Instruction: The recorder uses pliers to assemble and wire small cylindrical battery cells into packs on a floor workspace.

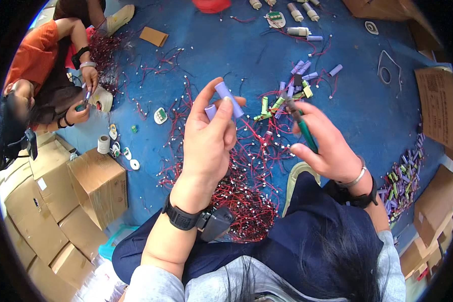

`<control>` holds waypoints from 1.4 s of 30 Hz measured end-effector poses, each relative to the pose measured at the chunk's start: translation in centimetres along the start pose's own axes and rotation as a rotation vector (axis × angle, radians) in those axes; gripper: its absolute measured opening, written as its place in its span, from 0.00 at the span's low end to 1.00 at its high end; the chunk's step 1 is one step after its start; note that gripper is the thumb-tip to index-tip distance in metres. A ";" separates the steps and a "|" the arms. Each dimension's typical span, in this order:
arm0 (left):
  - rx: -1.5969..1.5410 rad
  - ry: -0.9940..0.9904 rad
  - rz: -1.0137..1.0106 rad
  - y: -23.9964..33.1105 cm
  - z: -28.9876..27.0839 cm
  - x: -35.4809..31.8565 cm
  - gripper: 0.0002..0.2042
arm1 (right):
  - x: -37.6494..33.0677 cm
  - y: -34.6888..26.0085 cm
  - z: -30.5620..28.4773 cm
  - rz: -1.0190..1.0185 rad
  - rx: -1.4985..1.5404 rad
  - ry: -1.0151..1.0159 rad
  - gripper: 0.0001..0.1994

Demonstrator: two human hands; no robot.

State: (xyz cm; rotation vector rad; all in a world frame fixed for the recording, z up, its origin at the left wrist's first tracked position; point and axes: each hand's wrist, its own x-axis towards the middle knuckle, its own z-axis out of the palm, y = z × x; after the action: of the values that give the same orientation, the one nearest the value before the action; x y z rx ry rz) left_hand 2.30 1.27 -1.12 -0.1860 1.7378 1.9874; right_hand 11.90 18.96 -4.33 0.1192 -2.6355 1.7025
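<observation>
Left hand [209,136]: closed on two purple cells [228,98].
Right hand [323,142]: clamped on green-handled pliers [300,122].
Below: red wires [246,196].

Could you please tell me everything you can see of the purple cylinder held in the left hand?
The purple cylinder is a small battery-like cell with a smooth lilac wrap. The left hand pinches it between thumb and fingers, raised above the blue floor, and it tilts up to the left. A second, shorter-looking purple cell sits beside it in the same hand. Its end caps are too small to make out.
</observation>
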 end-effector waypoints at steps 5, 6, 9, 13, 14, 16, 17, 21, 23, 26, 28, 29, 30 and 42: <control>-0.394 -0.092 -0.327 0.5 -0.4 -0.3 0.13 | 1.0 -0.8 0.1 -0.151 -0.615 0.099 0.15; -0.396 -0.094 -0.329 0.6 -0.3 -0.4 0.13 | 0.8 -0.7 0.1 -0.208 -0.721 0.182 0.15; -0.469 -0.076 -0.421 0.6 -0.2 -0.6 0.10 | 0.7 -0.6 0.2 -0.295 -0.847 0.305 0.13; -0.487 -0.076 -0.438 0.6 -0.2 -0.7 0.07 | 0.9 -0.9 0.5 -0.332 -0.847 0.332 0.09; -0.499 -0.080 -0.452 0.6 -0.2 -0.8 0.06 | 0.9 -1.0 0.5 -0.332 -0.832 0.321 0.09; -0.541 -0.096 -0.471 0.4 -0.4 -0.9 0.05 | 0.9 -0.7 0.7 -0.348 -0.838 0.335 0.08; -0.582 -0.111 -0.490 0.4 -0.4 -1.0 0.05 | 0.8 -0.7 0.8 -0.363 -0.843 0.349 0.08; -0.643 -0.131 -0.541 0.4 -0.2 -1.3 0.04 | 0.9 -0.5 0.5 -0.410 -0.889 0.347 0.08; -0.652 -0.184 -0.496 0.3 -0.2 -1.3 0.06 | 0.8 -0.4 0.4 -0.408 -0.753 0.279 0.09; -0.327 -0.165 -0.334 0.2 -0.3 -1.1 0.08 | 0.8 -0.6 0.2 -0.311 -0.528 0.193 0.11; -0.100 -0.250 -0.215 0.0 -1.0 -0.6 0.10 | 0.7 -0.7 0.2 -0.286 -0.451 0.186 0.12; 0.126 -0.328 -0.094 0.0 -1.4 -0.3 0.11 | 0.7 -0.8 0.2 -0.262 -0.373 0.177 0.13; 0.192 -0.357 -0.107 0.5 -1.5 -0.4 0.13 | 0.6 -0.8 0.2 -0.258 -0.373 0.178 0.13; 0.066 -0.518 -0.062 -0.9 -2.2 0.3 0.14 | -0.2 -0.6 -0.3 0.267 1.151 -0.148 0.17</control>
State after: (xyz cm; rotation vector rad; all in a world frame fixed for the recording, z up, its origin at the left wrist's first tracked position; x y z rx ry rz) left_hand 1.96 -0.74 -2.49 0.2734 1.4354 1.7316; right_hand 12.10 19.03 -3.70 -0.1246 -1.4096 3.1310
